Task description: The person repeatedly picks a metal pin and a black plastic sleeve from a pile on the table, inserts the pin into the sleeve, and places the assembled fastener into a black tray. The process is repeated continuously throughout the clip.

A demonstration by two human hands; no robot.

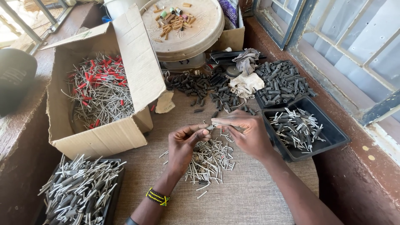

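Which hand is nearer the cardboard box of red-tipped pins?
Left. The left hand sits just right of the cardboard box, near its front corner; the right hand is farther right, beside the black tray.

We see a brown cardboard box [125,133] holding grey pins with red-tipped ones [98,77] mixed in. The black tray [329,137] at the right carries dark grey sleeves with pale pins, and another black tray [112,200] holds pale grey pieces. The mat [250,196] is a woven beige. Our left wrist wears a yellow-and-black beaded bracelet [157,197]. The round lid [196,31] is cream.
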